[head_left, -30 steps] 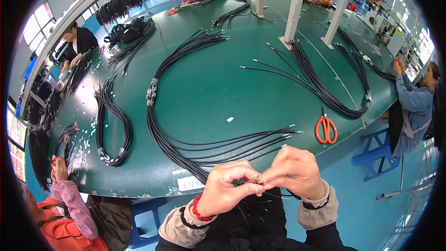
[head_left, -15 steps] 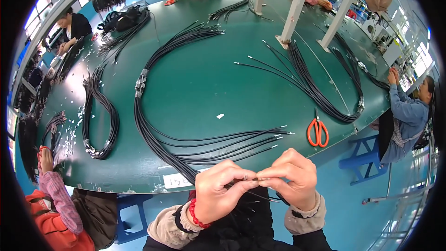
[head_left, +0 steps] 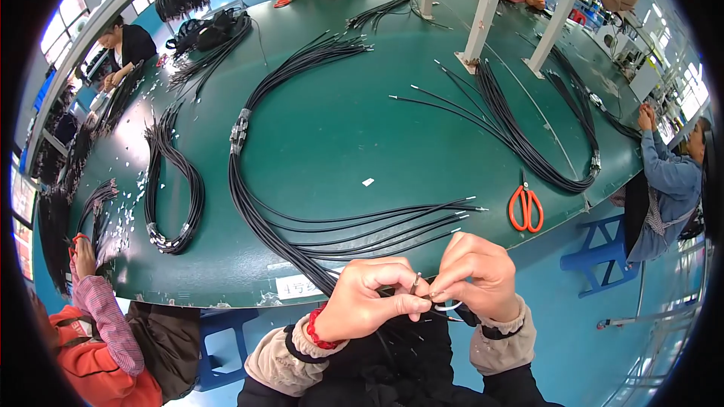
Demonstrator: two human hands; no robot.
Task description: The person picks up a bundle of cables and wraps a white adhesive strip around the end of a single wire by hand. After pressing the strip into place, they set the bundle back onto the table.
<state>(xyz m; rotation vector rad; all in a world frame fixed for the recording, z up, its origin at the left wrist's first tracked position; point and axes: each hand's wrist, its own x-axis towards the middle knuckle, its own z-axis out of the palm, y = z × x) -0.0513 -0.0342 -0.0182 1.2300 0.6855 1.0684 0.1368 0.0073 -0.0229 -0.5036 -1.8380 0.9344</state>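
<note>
- White curved strand (head_left: 450,307) is newly exposed below the right hand (head_left: 477,270), pinched closed; what it grips cannot be told.
- Small dark piece (head_left: 427,298) is gripped by the left hand (head_left: 369,300).

Orange-handled scissors (head_left: 525,202) on the green table (head_left: 324,136), a blue stool (head_left: 592,258) near its lower-right edge

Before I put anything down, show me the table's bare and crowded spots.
The widest bare patch of the table lies between the curved cable bundle and the right bundle, bearing one white scrap. A narrower strip separates the curved bundle from the looped bundle. Crowded: the left side, with white bits, and the near edge by the left hand.
</note>
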